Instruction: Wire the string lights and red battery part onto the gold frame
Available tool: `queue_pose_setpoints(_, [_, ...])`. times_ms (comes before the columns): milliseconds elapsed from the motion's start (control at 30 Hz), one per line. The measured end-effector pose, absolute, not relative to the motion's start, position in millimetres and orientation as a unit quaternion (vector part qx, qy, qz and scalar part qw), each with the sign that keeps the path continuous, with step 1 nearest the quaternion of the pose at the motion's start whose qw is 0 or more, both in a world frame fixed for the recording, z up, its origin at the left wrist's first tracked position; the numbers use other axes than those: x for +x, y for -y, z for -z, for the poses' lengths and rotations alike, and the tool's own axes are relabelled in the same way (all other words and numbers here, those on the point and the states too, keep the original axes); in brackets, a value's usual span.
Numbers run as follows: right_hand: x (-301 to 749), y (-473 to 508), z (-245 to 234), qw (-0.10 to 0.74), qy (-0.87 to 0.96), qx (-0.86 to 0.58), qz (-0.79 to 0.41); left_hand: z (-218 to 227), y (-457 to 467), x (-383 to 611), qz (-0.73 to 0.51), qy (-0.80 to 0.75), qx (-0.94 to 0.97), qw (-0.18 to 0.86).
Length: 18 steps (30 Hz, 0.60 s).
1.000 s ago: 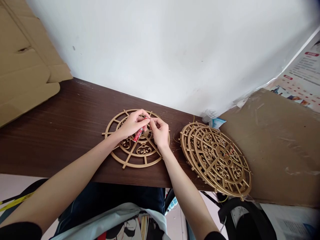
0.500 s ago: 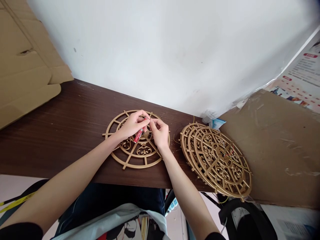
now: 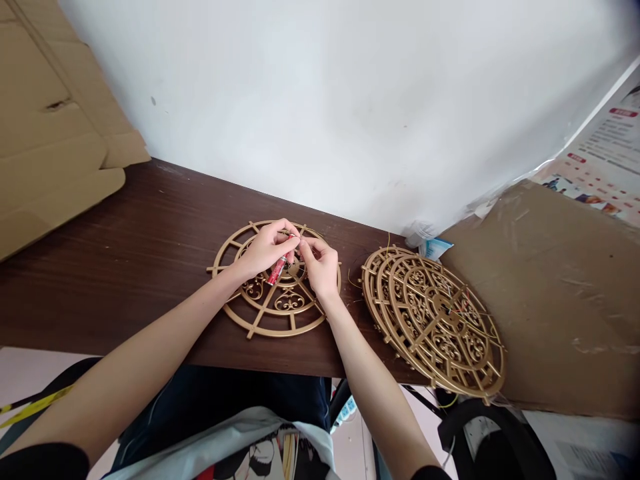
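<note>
A round gold openwork panel (image 3: 290,301) with scrolls and spokes lies flat on the dark brown table, under both hands. My left hand (image 3: 265,252) is closed over its middle, and a slim red tube (image 3: 276,272) with a silvery band slants down from its fingers. Thumb and forefinger of that hand meet the fingertips of my right hand (image 3: 321,267). My right hand is closed in a pinch; what lies between the fingertips is too small to make out. Thin wire shows near the panel's centre.
To the right, a stack of similar gold panels (image 3: 435,320) with thin coloured wires leans over the table's front edge. Cardboard (image 3: 560,300) stands beyond it, and more cardboard (image 3: 55,133) at the left. A white wall (image 3: 300,113) borders the table (image 3: 125,267). A crumpled plastic bag (image 3: 420,233) lies behind the stack.
Almost nothing differs. The view has shifted very slightly; both hands keep their pinch over the panel, with the red tube still in the left.
</note>
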State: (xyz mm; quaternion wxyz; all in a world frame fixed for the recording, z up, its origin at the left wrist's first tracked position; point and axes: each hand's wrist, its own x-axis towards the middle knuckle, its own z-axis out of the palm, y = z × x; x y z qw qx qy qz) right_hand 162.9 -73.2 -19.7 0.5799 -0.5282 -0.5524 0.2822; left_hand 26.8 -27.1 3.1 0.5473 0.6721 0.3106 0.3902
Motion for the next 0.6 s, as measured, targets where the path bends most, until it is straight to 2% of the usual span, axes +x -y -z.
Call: queue_pose_setpoints(600, [163.7,75.6,11.7,0.593,0.528,-0.526,-0.305,-2.4,27.2,26.9,-0.390,-0.313,0.670,0.549])
